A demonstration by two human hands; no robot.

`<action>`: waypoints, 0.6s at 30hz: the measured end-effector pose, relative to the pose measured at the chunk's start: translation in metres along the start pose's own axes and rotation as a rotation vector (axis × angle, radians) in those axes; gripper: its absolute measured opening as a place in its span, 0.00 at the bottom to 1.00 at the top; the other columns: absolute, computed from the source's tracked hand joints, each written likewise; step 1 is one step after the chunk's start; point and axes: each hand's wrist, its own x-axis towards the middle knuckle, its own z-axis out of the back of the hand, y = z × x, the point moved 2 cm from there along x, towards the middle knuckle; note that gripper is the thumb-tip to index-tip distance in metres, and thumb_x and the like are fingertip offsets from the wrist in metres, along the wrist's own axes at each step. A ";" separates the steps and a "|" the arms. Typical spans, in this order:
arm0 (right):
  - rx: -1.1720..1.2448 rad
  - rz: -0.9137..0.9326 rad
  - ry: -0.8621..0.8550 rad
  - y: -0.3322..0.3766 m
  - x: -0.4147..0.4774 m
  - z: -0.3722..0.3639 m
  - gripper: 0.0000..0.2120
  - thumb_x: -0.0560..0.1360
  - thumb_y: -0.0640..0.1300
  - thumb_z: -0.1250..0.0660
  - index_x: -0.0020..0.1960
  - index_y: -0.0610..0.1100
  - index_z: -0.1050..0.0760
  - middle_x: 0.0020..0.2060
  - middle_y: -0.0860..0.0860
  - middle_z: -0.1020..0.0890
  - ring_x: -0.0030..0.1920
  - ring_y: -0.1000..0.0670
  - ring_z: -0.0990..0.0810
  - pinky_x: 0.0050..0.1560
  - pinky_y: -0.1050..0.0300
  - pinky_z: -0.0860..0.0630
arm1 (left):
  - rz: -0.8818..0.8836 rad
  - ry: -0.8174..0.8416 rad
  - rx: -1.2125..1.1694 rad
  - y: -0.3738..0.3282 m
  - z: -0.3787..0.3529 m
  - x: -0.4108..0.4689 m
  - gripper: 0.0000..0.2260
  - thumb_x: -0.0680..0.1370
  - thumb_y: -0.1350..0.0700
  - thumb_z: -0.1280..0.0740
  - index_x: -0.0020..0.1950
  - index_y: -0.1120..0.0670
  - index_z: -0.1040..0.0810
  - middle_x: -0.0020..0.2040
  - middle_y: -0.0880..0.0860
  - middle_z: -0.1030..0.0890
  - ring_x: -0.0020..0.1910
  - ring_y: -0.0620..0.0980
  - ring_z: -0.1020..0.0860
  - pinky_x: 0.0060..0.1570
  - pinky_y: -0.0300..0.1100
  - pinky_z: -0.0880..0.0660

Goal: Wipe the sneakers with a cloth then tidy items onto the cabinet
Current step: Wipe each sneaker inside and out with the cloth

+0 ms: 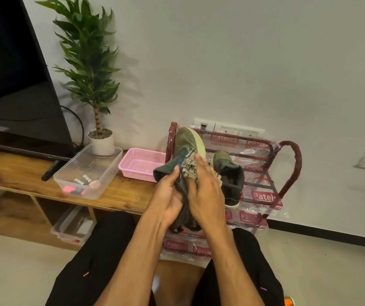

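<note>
An olive-green sneaker [186, 140] with a pale sole is held up in front of me, toe pointing up and away. My left hand [168, 199] grips it at the heel and collar. My right hand [208, 191] presses a patterned cloth [189, 167] against the sneaker's side. The second olive sneaker [228, 173] stands on the top tier of a red shoe rack [292, 160] wrapped in printed plastic, just right of my hands. The wooden cabinet [22, 173] runs along the left.
On the cabinet are a pink basket [139, 164], a clear plastic tub [89, 171] with batteries and small items, a potted plant [101, 140] and a TV [11, 85]. Another clear box [73, 226] sits under the cabinet. My knees are below.
</note>
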 end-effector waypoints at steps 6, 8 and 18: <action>0.111 -0.019 -0.022 -0.006 -0.014 -0.012 0.25 0.81 0.38 0.39 0.77 0.48 0.38 0.76 0.54 0.36 0.77 0.57 0.43 0.78 0.50 0.42 | 0.015 -0.002 0.029 0.004 0.008 -0.001 0.13 0.82 0.58 0.40 0.63 0.61 0.22 0.58 0.60 0.17 0.54 0.52 0.17 0.52 0.43 0.21; 0.117 0.020 -0.001 -0.005 -0.028 -0.014 0.26 0.80 0.35 0.38 0.76 0.49 0.36 0.75 0.55 0.35 0.77 0.58 0.43 0.78 0.52 0.42 | 0.045 -0.018 0.017 0.002 0.012 0.000 0.14 0.82 0.57 0.40 0.63 0.63 0.23 0.57 0.62 0.17 0.55 0.55 0.17 0.54 0.47 0.22; 0.135 -0.059 -0.160 -0.011 -0.017 -0.013 0.26 0.76 0.32 0.35 0.73 0.44 0.31 0.71 0.49 0.27 0.74 0.51 0.34 0.74 0.46 0.35 | 0.055 0.015 -0.009 0.007 0.011 -0.005 0.13 0.82 0.59 0.41 0.61 0.63 0.22 0.56 0.61 0.17 0.52 0.53 0.16 0.47 0.43 0.19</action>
